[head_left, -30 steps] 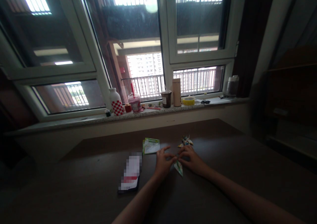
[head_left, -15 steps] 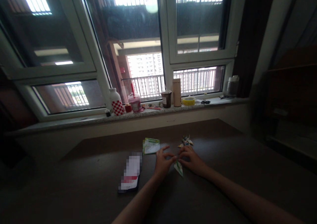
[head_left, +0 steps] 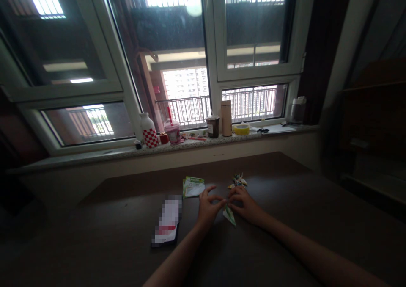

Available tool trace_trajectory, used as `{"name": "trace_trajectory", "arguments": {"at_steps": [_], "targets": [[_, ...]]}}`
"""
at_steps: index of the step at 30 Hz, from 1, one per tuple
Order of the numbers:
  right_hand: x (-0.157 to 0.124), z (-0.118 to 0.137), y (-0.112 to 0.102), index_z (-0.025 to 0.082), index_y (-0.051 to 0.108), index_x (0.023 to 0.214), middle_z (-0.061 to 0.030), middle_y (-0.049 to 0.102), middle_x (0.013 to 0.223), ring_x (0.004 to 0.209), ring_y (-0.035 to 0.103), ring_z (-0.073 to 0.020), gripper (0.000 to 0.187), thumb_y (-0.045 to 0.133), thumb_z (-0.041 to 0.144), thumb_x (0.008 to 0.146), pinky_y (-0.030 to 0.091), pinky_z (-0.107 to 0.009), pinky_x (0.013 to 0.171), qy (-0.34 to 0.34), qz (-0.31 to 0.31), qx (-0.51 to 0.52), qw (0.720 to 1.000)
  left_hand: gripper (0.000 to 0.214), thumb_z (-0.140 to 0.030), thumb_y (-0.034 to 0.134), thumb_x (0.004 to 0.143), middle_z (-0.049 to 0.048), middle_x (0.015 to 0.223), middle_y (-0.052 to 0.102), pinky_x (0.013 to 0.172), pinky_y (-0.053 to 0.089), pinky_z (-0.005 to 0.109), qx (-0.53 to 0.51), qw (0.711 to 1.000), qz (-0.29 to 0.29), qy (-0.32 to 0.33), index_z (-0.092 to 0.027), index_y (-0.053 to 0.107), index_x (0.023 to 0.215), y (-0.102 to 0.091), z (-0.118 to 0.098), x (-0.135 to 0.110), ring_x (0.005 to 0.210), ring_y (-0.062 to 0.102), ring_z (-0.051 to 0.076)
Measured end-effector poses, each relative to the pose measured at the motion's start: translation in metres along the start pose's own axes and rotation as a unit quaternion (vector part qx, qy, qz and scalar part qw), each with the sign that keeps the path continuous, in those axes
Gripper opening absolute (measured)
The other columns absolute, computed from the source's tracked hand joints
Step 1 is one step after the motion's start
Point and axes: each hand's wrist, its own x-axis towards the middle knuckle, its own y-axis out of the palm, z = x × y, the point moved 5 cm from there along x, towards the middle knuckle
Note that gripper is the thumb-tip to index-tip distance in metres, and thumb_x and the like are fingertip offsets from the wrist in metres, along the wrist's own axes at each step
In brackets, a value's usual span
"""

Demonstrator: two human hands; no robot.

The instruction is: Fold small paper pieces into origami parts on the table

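Unmoved: L hand (head_left: 207, 208), R hand (head_left: 245, 204) pinch paper (head_left: 229, 214).

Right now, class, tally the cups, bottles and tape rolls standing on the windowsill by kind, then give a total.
Cups: 2 (pink cup, brown cup)
Bottles: 2 (red-checked white bottle, tan flask)
Tape rolls: 1 (yellow tape roll)
Total: 5

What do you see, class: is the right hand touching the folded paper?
Touching. The head view shows the right hand pressing on the folded paper at its top end, no gap visible.
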Motion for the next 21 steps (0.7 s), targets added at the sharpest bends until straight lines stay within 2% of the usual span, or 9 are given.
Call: {"name": "trace_trajectory", "arguments": {"at_steps": [7,12,16,21], "targets": [[0.0,0.001,0.0,0.022,0.07,0.078,-0.0055,0.063,0.103,0.11,0.052,-0.0226,0.011,0.066,0.029,0.084,0.04,-0.042,0.101,-0.006,-0.002,-0.004,1.0,0.002,-0.023,0.079,0.066,0.0077,0.123,0.061,0.108,0.035,0.044,-0.006,1.0,-0.016,0.006,-0.023,0.077,0.066,-0.001,0.002,0.0,0.123,0.048,0.028],[-0.001,0.0,0.001,0.022,0.069,0.078,-0.0057,0.063,0.103,0.109,0.053,-0.0235,0.002,0.07,0.023,0.079,0.041,-0.043,0.1,-0.005,-0.005,-0.019,1.0,0.002,-0.026,0.077,0.07,0.0069,0.123,0.061,0.108,0.036,0.046,0.003,1.0,-0.025,0.014,-0.025,0.078,0.07,-0.001,0.004,0.001,0.121,0.049,0.028],[0.001,-0.005,-0.002,0.021,0.068,0.076,-0.0069,0.064,0.1,0.107,0.054,-0.0242,0.003,0.07,0.02,0.078,0.042,-0.043,0.097,0.015,-0.037,-0.037,0.999,0.007,-0.026,0.076,0.071,0.0065,0.124,0.06,0.108,0.036,0.046,0.017,1.0,-0.021,0.005,-0.027,0.079,0.077,0.0,0.005,0.0,0.122,0.048,0.028],[0.002,-0.01,-0.007,0.021,0.069,0.073,-0.0074,0.065,0.097,0.103,0.055,-0.0249,0.005,0.071,0.017,0.077,0.043,-0.044,0.095,0.037,-0.071,-0.069,0.994,0.014,-0.02,0.078,0.065,0.0066,0.126,0.057,0.11,0.034,0.045,0.044,0.999,-0.009,-0.016,-0.027,0.079,0.078,0.002,0.003,-0.003,0.124,0.045,0.028]]}}
